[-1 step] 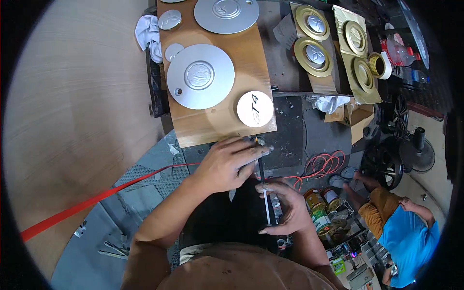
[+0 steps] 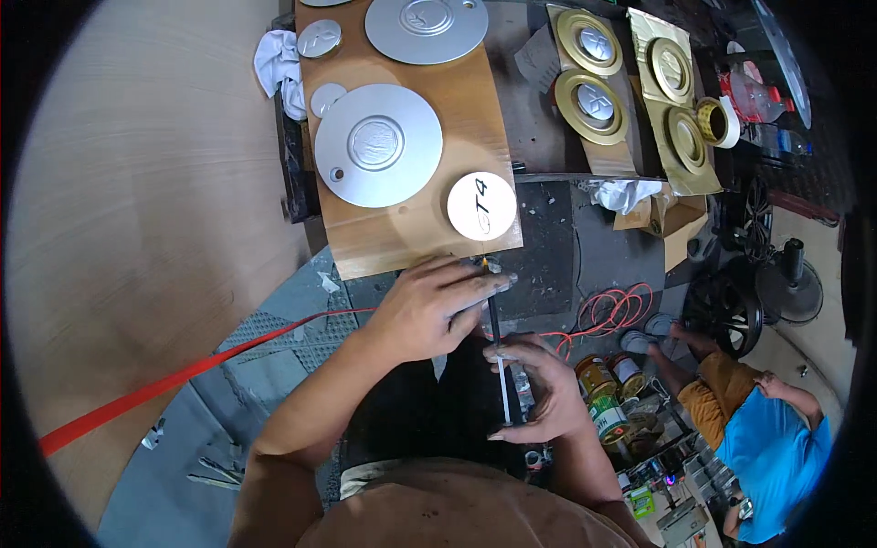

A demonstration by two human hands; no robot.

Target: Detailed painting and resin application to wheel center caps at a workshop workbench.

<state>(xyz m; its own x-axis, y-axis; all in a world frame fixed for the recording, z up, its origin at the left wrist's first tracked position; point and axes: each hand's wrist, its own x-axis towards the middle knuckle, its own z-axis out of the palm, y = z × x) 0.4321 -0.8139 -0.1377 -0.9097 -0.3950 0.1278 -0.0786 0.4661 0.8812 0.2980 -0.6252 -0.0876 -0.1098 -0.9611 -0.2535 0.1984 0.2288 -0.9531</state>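
My left hand [image 2: 438, 306] has its fingers curled round the upper end of a thin rod-like tool [image 2: 502, 390], dark above and pale below, with a small yellow bit at its top. My right hand [image 2: 544, 393] grips the lower length, thumb near its bottom end. Just beyond my hands lies a brown board [image 2: 375, 247]. On it are a round white disc [image 2: 481, 206] with black lettering, a large silver wheel cap [image 2: 384, 146], another silver cap [image 2: 427, 32] and smaller silver discs [image 2: 320, 36].
Gold rings [image 2: 590, 106] lie right of the board beside a tape roll [image 2: 717, 123] and bottles. A red hose [image 2: 183, 374] crosses at left. A white cloth [image 2: 274, 64] is at upper left. Paint cans [image 2: 603, 397], black wheels [image 2: 722, 310] and another person [image 2: 767, 447] are at right.
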